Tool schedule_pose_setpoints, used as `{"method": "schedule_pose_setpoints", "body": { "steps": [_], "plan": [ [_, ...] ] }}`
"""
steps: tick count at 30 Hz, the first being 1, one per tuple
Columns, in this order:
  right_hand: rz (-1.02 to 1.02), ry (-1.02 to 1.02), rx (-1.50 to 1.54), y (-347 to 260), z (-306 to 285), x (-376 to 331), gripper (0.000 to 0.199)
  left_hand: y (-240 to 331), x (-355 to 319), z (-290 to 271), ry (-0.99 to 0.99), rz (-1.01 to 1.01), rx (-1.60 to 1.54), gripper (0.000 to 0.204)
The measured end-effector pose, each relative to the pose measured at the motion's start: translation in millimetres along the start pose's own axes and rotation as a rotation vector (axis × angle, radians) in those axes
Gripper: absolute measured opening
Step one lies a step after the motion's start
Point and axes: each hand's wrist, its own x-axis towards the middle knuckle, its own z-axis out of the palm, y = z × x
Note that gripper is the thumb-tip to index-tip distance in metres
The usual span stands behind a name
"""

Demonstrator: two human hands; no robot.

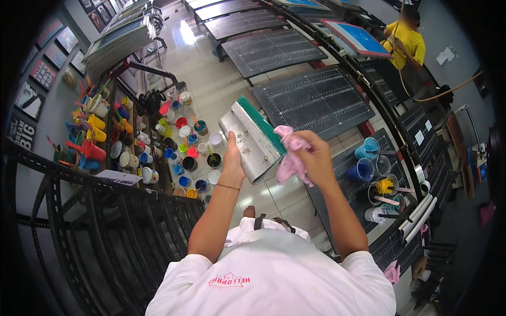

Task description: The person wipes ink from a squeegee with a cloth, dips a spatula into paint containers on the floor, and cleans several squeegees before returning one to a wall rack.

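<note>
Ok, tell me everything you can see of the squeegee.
The squeegee has a curved, silvery, metal-looking body with dark smudges and a green blade along one long side. Held slantwise above the tiled floor, it is gripped by the left hand; the pink cloth in the right hand appears to touch the blade.

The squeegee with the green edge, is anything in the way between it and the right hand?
Only the pink cloth: the right hand holds it right at the green edge of the squeegee. Nothing else visible stands between them. The left hand holds the squeegee's left side, out of the way.
</note>
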Motion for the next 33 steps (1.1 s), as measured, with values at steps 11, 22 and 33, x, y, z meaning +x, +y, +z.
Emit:
{"method": "schedule_pose_setpoints", "body": {
  "steps": [11, 22, 33],
  "plan": [
    [-0.289, 0.04, -0.462, -7.5, 8.3, 44.8, 0.02, 1.1, -34.3, 38.0, 0.133, 0.406, 0.531, 0.049],
    [-0.194, -0.024, -0.438, 2.6, 4.6, -14.1, 0.028, 36.3, -26.7, 37.4, 0.196, 0.411, 0.401, 0.046],
    [-0.215, 0.062, -0.375, -32.7, -13.2, 139.7, 0.024, 1.4, -39.1, 38.6, -0.066, 0.459, 0.699, 0.05]
  ]
}}
